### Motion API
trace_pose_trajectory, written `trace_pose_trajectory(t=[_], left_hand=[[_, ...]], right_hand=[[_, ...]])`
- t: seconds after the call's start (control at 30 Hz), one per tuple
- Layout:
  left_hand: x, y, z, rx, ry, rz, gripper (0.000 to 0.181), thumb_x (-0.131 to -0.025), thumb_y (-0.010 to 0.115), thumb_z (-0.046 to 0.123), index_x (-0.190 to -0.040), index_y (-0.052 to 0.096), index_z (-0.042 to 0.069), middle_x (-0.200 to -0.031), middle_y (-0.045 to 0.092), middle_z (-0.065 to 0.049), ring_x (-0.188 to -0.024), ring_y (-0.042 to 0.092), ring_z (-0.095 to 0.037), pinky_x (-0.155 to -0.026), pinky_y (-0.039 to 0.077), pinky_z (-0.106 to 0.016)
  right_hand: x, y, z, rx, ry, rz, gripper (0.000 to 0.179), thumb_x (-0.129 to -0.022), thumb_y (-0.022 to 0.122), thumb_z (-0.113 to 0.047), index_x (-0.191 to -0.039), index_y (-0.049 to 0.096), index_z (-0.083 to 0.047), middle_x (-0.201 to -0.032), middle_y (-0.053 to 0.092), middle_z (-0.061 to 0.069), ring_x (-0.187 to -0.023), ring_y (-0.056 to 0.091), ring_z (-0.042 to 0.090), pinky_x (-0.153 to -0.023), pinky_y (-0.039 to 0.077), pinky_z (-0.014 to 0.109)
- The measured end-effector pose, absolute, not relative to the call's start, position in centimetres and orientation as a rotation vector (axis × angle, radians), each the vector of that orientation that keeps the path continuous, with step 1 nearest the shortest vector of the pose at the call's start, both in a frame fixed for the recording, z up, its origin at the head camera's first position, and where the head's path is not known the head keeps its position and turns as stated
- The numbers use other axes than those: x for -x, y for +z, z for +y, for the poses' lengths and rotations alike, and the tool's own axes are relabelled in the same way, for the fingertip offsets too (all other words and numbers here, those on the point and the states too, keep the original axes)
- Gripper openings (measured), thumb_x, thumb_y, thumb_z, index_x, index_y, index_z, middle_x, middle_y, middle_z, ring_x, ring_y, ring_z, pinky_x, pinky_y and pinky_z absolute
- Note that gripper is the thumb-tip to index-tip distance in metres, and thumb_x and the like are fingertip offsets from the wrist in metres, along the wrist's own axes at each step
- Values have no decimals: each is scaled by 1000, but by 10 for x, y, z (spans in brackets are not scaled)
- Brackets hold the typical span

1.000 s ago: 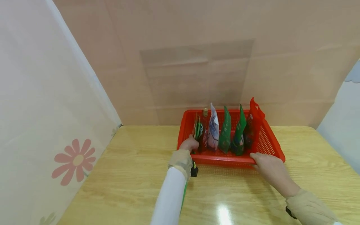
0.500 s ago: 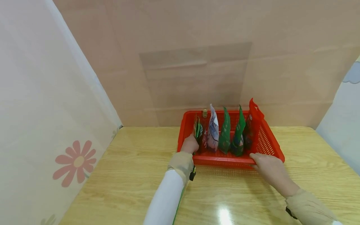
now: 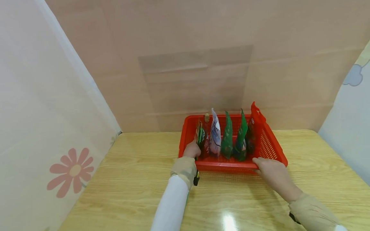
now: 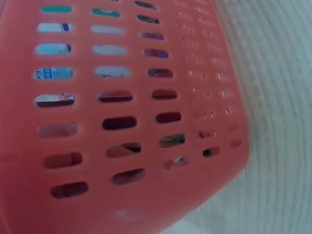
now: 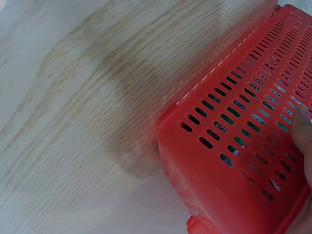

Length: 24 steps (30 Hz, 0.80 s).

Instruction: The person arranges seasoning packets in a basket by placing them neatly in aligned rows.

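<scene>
A red plastic basket with slotted walls stands on the table. My left hand reaches over its front left rim, low beside some thin upright green packets. Its fingertips are hidden inside the basket, so I cannot tell whether they pinch a packet. With my right hand I grip the front rim near the right corner. In the right wrist view, the thumb lies against the slotted wall. The left wrist view shows only the basket's outer wall and the table beside it.
Right of the packets stand a clear bottle with a gold cap, a white bag, two green bags and a red bag. The wooden table meets a beige back wall; a flowered curtain hangs left.
The whole head view has shifted slightly left and down. Both hands keep nearly the same places at the basket, the left wrist turning a little.
</scene>
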<state>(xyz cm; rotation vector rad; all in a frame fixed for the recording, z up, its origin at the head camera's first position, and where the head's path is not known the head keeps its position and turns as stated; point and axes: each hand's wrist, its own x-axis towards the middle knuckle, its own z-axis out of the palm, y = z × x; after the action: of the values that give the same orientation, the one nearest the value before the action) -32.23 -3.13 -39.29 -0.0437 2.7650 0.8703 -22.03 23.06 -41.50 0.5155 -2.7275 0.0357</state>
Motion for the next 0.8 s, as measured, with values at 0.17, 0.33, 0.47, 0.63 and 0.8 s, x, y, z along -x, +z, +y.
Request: trace_pose_trajectory(t=[0.17,0.33,0.47,0.63,0.8], left_hand=[[321,-393,-30,28,841,2747,66,-85,50,-7,-148,31,3,-108,69,-20,-55,35,-16,-48,27,-25],[321,-392,-29,64,860,2737,66,-85,51,-6,-148,32,4,-115,68,-19,-63,46,-19,-51,32,-27],[322,-391,-30,86,891,2701,67,-86,52,-6,-148,30,4,-114,68,-19,-63,47,-20,-51,33,-27],[323,-392,-31,69,894,2716,66,-86,52,-5,-147,32,4,-112,68,-20,-66,50,-20,-54,35,-27],[322,-394,-31,50,847,2740,64,-86,51,-4,-147,32,3,-108,69,-20,-64,47,-19,-54,34,-27]], right_hand=[[220,-417,232,-526,29,-2690,33,-62,87,-15,-83,62,-9,-74,68,5,-57,60,19,-51,50,35],[221,-418,232,-533,26,-2681,32,-63,87,-16,-82,62,-10,-73,67,4,-56,59,18,-50,49,34],[222,-418,232,-531,24,-2682,32,-63,87,-16,-81,61,-10,-71,66,3,-54,57,17,-48,47,33],[222,-415,231,-527,29,-2692,31,-64,86,-15,-80,60,-11,-69,64,2,-53,56,16,-47,45,31],[222,-415,230,-526,31,-2708,31,-64,86,-15,-83,62,-10,-71,66,3,-55,58,17,-49,48,33]])
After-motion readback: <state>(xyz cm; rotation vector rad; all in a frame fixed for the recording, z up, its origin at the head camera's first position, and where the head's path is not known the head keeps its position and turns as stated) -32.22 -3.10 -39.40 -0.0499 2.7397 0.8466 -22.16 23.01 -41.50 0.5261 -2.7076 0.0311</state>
